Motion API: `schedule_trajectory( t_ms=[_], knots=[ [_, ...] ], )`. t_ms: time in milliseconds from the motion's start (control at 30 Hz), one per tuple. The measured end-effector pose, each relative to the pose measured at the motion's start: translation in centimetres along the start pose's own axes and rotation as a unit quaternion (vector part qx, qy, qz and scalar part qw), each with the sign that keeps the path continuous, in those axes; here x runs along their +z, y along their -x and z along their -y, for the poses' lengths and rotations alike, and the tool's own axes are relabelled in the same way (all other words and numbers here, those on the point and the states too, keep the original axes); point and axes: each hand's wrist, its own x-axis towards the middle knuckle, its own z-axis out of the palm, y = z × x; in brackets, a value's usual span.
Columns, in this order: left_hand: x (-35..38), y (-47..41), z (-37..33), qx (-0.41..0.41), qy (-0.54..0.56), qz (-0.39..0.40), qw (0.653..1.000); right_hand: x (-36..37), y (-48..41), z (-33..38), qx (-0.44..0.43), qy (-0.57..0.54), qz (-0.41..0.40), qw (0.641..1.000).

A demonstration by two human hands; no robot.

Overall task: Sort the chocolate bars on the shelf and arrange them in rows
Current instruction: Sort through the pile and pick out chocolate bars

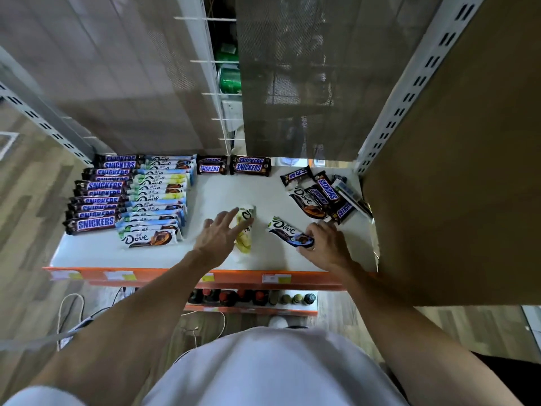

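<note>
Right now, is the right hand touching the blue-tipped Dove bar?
Touching. In the head view the right hand pinches the right end of the blue-tipped Dove bar.

On the shelf (222, 191), a Snickers row (93, 197) lies far left, with a Dove row (158, 197) touching its right side. Two Snickers stacks (234, 165) sit at the back, and a loose pile (322, 194) lies at the right. A Dove bar (245, 230) lies front-centre, with a second Dove bar (285, 230) just right of it.

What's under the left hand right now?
A yellow Dove bar lies on the shelf under the left hand. Its left side is hidden by the fingers.
</note>
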Motion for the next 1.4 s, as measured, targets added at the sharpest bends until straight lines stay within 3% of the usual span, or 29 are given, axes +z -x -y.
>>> schedule_trajectory(
  t_ms=[167, 400, 633, 767, 1000, 1400],
  knots=[
    [-0.7, -0.9, -0.7, 0.05, -0.046, 0.062, 0.996, -0.1, 0.0, -0.5, -0.016, -0.003, 0.024, 1.0],
    [-0.9, -0.2, -0.9, 0.009, -0.046, 0.072, 0.996, 0.0, 0.1, -1.3, -0.02, -0.027, 0.026, 0.999],
    [-0.8, 1.1, -0.5, -0.03, -0.074, 0.039, 0.996, 0.0, 0.3, -1.5, -0.037, -0.03, 0.019, 0.999],
    [-1.0, 1.7, -0.9, -0.031, -0.069, 0.021, 0.997, 0.1, 0.6, -0.9, -0.046, -0.02, -0.021, 0.999],
    [-0.3, 3.5, -0.8, -0.004, -0.077, -0.06, 0.995, 0.1, 0.9, 0.3, -0.046, -0.01, -0.023, 0.999],
    [0.7, 7.2, 5.3, -0.029, -0.093, -0.096, 0.991, 1.6, 0.9, 5.5, -0.057, 0.017, -0.017, 0.998]
  ],
)
